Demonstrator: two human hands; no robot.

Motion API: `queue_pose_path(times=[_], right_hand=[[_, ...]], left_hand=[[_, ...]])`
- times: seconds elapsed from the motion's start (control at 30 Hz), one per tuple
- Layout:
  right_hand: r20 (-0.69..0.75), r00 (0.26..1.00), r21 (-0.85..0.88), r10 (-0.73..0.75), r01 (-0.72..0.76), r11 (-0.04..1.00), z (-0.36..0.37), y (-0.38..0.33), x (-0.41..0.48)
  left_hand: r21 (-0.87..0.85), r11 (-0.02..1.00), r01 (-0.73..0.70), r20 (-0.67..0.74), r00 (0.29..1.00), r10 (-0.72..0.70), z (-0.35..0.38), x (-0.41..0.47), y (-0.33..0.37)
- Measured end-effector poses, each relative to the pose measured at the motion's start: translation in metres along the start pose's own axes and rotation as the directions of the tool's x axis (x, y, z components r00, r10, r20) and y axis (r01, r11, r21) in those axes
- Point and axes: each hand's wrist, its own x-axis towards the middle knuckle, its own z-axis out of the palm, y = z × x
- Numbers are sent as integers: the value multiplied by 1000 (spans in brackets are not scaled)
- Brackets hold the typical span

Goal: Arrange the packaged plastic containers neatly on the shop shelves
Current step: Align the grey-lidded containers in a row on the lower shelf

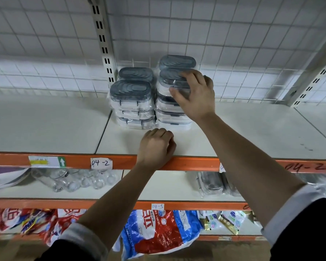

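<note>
Several plastic-wrapped clear containers with grey lids stand in stacks on the upper white shelf (pixel 233 132). The front left stack (pixel 132 102) is three high; another lid (pixel 135 73) shows behind it. The right stack (pixel 170 110) is taller, with one more lid (pixel 177 61) behind. My right hand (pixel 194 93) lies over the top container (pixel 169 80) of the right stack, fingers curved over its lid and right side. My left hand (pixel 156 146) rests on the shelf's front edge just before the stacks, fingers curled under, holding nothing.
The shelf has an orange front rail (pixel 73 161) with a paper label reading 04-2 (pixel 101 163). Wire mesh backs the shelf. The shelf below holds clear glassware (pixel 79 179) and more wrapped containers (pixel 211 183). Coloured bags (pixel 154 232) fill the lowest shelf.
</note>
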Motion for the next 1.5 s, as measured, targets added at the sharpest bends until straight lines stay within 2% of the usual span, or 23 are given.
queue_pose_path(times=[0.23, 0.43, 0.6, 0.7, 0.8, 0.93, 1.07, 1.17, 1.33, 1.4, 1.5], right_hand=[[-96, 994, 136, 56, -43, 990, -26, 11, -54], [-33, 999, 156, 43, -37, 987, -50, 35, -123], [-41, 999, 181, 24, -17, 983, -56, 49, -188], [-14, 1000, 171, -5, 7, 985, -52, 58, -228], [36, 999, 158, 16, -21, 987, -38, 68, -266], [198, 980, 134, 31, -59, 989, -7, 86, -318], [357, 933, 114, 35, -81, 990, 28, 106, -359], [422, 905, 102, 59, -112, 988, 60, 122, -372], [473, 878, 87, 77, -133, 987, 107, 138, -371], [491, 867, 77, 84, -139, 987, 132, 145, -366], [500, 861, 49, 93, -135, 990, 164, 155, -354]], left_hand=[[66, 996, -63, 4, 998, 63, -7, -3, 4], [49, 998, -48, -76, 996, 52, -10, -49, 33], [67, 993, -98, -69, 992, 102, -3, -99, 64], [51, 998, -26, 10, 1000, 25, 5, -130, 76], [60, 996, 73, 165, 983, -82, 16, -155, 83], [63, 981, 183, 306, 932, -194, 39, -194, 78], [90, 963, 256, 463, 845, -268, 71, -229, 60], [103, 952, 289, 494, 815, -301, 105, -239, 35], [68, 960, 272, 489, 830, -270, 153, -237, -1], [70, 974, 217, 495, 840, -222, 177, -231, -23], [116, 986, 121, 549, 820, -165, 209, -215, -54]])
